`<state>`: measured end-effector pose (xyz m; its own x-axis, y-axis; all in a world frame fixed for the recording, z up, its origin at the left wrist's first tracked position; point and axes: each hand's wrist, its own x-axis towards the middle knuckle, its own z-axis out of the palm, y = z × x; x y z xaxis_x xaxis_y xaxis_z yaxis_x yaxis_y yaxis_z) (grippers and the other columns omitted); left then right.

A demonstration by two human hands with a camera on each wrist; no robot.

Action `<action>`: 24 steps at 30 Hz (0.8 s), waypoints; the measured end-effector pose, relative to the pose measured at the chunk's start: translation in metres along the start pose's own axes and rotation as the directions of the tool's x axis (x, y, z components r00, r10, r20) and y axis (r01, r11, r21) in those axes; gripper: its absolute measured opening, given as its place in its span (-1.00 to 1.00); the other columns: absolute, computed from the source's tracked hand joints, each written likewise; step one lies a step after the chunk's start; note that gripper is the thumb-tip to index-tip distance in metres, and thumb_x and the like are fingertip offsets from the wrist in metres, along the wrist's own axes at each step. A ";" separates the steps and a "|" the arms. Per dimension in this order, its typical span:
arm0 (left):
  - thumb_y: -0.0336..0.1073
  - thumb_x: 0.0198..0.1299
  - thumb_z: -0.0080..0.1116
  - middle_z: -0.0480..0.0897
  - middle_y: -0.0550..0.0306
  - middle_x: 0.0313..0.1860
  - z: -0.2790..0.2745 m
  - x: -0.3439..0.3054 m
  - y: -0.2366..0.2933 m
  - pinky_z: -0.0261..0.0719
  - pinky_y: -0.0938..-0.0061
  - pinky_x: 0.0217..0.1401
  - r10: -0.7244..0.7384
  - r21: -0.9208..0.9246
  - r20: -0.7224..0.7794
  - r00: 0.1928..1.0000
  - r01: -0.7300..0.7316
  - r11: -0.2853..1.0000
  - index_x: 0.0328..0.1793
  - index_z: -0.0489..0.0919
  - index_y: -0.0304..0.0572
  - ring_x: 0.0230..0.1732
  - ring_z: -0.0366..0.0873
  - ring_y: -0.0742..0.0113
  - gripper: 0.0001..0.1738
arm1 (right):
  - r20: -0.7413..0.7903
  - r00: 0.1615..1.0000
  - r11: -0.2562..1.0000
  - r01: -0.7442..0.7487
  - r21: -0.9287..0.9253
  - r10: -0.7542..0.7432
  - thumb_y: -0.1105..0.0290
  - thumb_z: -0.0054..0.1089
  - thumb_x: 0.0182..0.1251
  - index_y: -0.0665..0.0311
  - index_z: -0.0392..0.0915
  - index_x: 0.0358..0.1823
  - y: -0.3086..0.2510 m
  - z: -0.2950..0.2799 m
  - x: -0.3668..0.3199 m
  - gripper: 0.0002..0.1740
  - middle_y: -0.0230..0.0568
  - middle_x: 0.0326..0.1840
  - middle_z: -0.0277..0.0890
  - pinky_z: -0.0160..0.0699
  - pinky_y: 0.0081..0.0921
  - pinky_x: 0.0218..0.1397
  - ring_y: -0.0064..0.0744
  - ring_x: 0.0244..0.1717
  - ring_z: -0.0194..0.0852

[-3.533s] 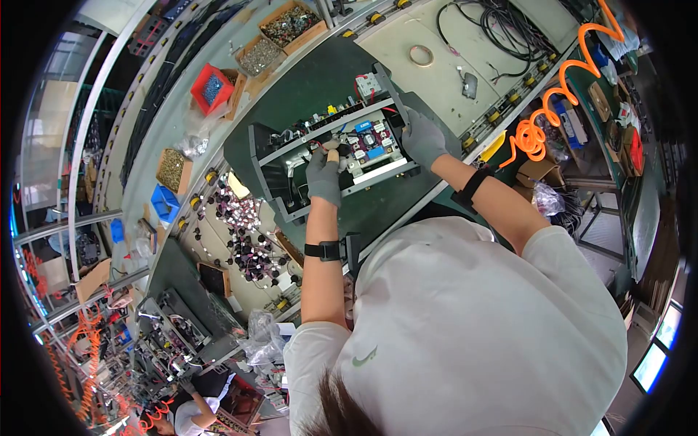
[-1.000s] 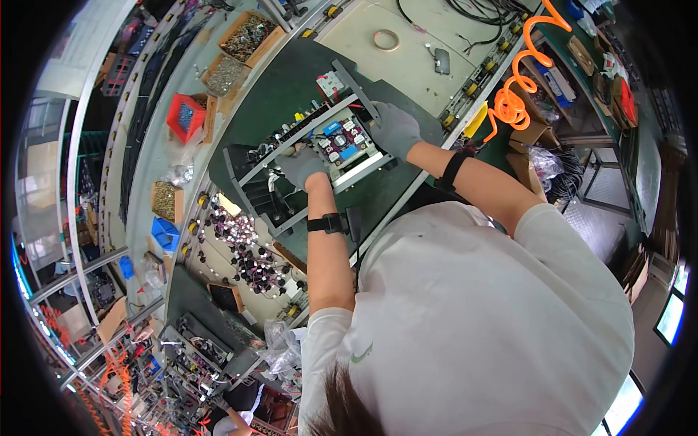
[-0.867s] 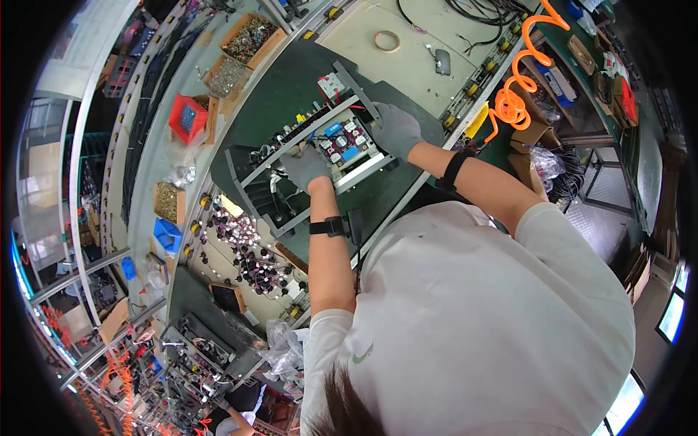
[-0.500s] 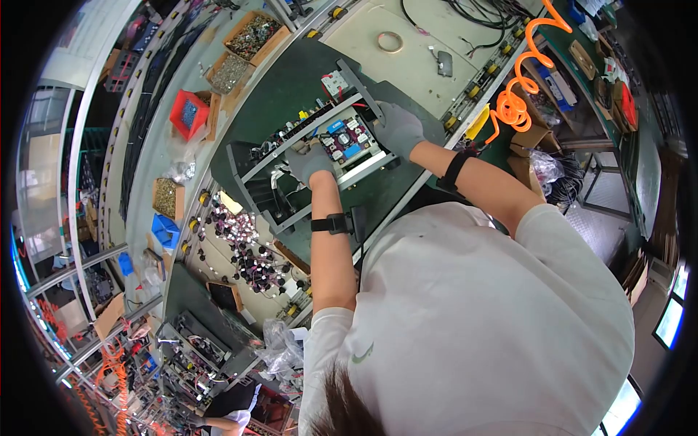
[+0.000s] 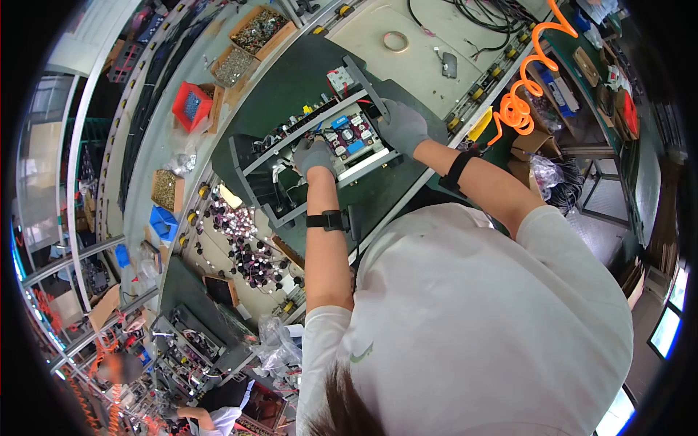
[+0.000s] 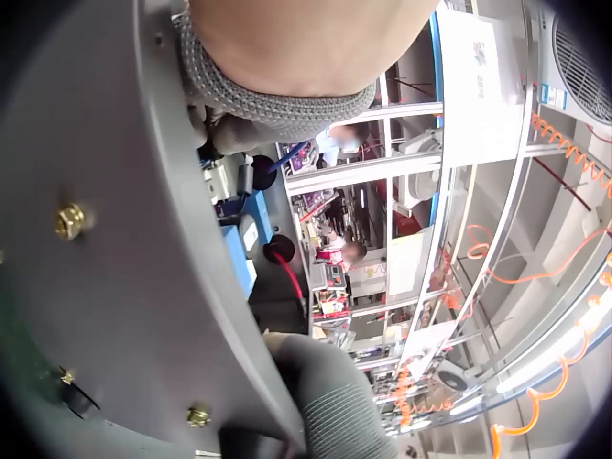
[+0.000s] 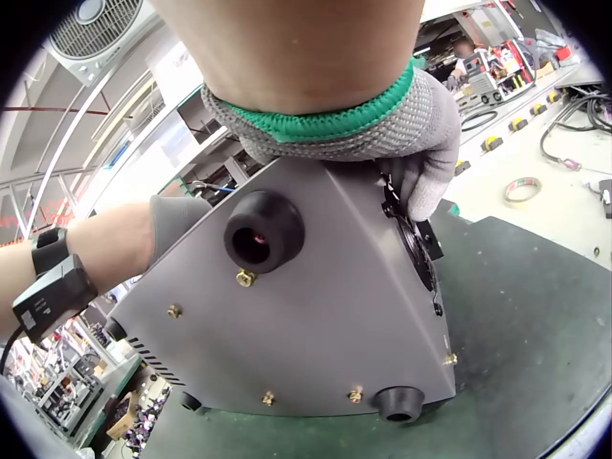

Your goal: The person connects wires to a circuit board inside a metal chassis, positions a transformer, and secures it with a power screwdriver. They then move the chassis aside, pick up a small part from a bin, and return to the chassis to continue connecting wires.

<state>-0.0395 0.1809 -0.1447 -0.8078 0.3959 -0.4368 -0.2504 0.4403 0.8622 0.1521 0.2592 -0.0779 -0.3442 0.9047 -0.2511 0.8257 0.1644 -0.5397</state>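
A grey metal equipment chassis (image 5: 367, 83) lies across a dark green mat, its inside facing up. Within it sits a circuit board (image 5: 351, 136) with blue and white parts. My gloved left hand (image 5: 314, 157) reaches into the chassis beside the board, back of the hand up; its fingertips are hidden and I cannot tell what they hold. At the other end my gloved right hand (image 5: 403, 125) grips the end panel, fingers curled over the edge near a round black fan guard (image 7: 416, 253). The underside (image 7: 287, 325), with black rubber feet (image 7: 265, 231) and brass screws, shows in the right wrist view.
Boxes of small hardware (image 5: 259, 30) and a red bin (image 5: 193, 106) line the far side. Many small wired parts (image 5: 251, 251) lie left of the mat (image 5: 378, 203). A tape roll (image 5: 395, 41) and black cables (image 5: 494, 18) are at upper right; an orange coiled hose (image 5: 516, 109) hangs right.
My left hand has shifted from showing its fingertips at the wires to reaching deeper beside the board, back of the hand up. The right hand keeps its grip on the end panel.
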 end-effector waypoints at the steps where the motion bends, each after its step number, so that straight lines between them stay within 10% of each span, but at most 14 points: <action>1: -0.49 0.04 0.11 0.59 -0.02 -0.31 -0.003 -0.001 0.006 0.46 0.52 -0.55 -0.001 -0.003 -0.012 1.000 0.001 1.000 0.11 0.46 -0.42 -0.55 0.50 0.35 -0.57 | 0.006 1.000 1.000 0.010 -0.019 -0.009 0.17 -0.01 0.24 0.12 0.34 0.22 -0.001 -0.002 0.000 -0.49 -0.11 0.05 0.45 0.44 -0.25 0.11 -0.10 0.06 0.46; 4: -0.48 0.16 0.08 0.59 -0.08 -0.20 -0.011 0.000 0.019 0.59 0.52 -0.47 -0.230 0.053 0.163 0.959 0.224 0.973 0.19 0.38 -0.49 -0.44 0.58 0.28 -0.55 | -0.005 1.000 1.000 0.005 -0.028 -0.005 0.18 0.03 0.21 0.08 0.34 0.22 -0.001 -0.002 0.001 -0.49 -0.12 0.03 0.48 0.43 -0.24 0.09 -0.07 0.03 0.46; 7: -0.42 0.17 0.09 0.58 -0.04 -0.15 -0.038 -0.006 -0.004 0.61 0.51 -0.44 -0.007 0.084 0.229 0.973 -0.012 0.996 0.19 0.38 -0.51 -0.40 0.60 0.31 -0.53 | 0.011 1.000 0.999 0.001 -0.052 0.000 0.19 0.02 0.22 0.09 0.35 0.21 -0.003 -0.006 0.003 -0.50 -0.10 0.01 0.50 0.43 -0.24 0.08 -0.06 0.03 0.47; 9: -0.37 0.12 0.08 0.60 0.01 -0.03 -0.077 -0.081 0.053 0.53 0.43 -0.09 -0.116 0.063 0.285 0.951 0.102 0.993 0.21 0.45 -0.28 -0.12 0.58 0.32 -0.52 | 0.016 0.999 0.998 0.034 -0.045 -0.033 0.19 0.00 0.22 0.09 0.35 0.21 0.000 -0.003 0.004 -0.50 -0.08 0.00 0.51 0.43 -0.23 0.08 -0.06 0.03 0.47; 12: -0.35 0.11 0.07 0.55 -0.09 0.02 -0.124 -0.100 0.043 0.49 0.30 0.01 0.436 0.429 0.087 0.896 -0.429 0.795 0.19 0.44 -0.31 -0.03 0.53 0.13 -0.52 | 0.054 0.998 0.998 0.014 -0.054 -0.011 0.21 0.00 0.20 0.10 0.34 0.23 -0.002 -0.006 0.004 -0.48 -0.10 0.04 0.48 0.43 -0.23 0.10 -0.07 0.06 0.45; 14: -0.24 0.10 0.12 0.54 -0.18 0.02 -0.148 -0.109 0.032 0.38 0.22 0.16 0.700 0.781 -0.037 0.713 -0.417 0.466 0.26 0.40 -0.21 0.07 0.47 -0.05 -0.45 | 0.052 0.999 0.997 0.021 -0.075 -0.017 0.21 0.00 0.20 0.09 0.34 0.23 -0.003 -0.004 0.003 -0.48 -0.10 0.04 0.48 0.43 -0.22 0.10 -0.07 0.06 0.45; 18: -0.13 0.20 0.04 0.45 -0.22 0.21 -0.178 -0.085 -0.033 0.33 0.26 0.24 0.446 0.553 -0.124 0.886 -0.311 0.773 0.34 0.31 -0.25 0.21 0.40 -0.14 -0.39 | 0.031 0.999 0.993 0.029 -0.114 -0.026 0.21 -0.02 0.22 0.10 0.35 0.21 -0.006 -0.003 0.000 -0.51 -0.09 0.04 0.48 0.43 -0.20 0.10 -0.05 0.06 0.45; 24: -0.10 0.25 -0.04 0.55 -0.29 0.02 -0.163 -0.088 -0.023 0.47 0.23 0.01 0.412 0.541 -0.097 0.906 -0.299 0.786 0.35 0.31 -0.17 0.01 0.54 -0.16 -0.43 | -0.010 1.000 0.981 0.004 -0.193 -0.006 0.23 -0.06 0.23 0.14 0.37 0.19 -0.001 0.001 0.010 -0.53 -0.02 0.01 0.50 0.43 -0.19 0.09 -0.02 0.05 0.46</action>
<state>-0.0493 0.0043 -0.0841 -0.8869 0.4616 -0.0156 0.3337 0.6637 0.6695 0.1471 0.2679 -0.0808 -0.3445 0.9075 -0.2404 0.8951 0.2403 -0.3754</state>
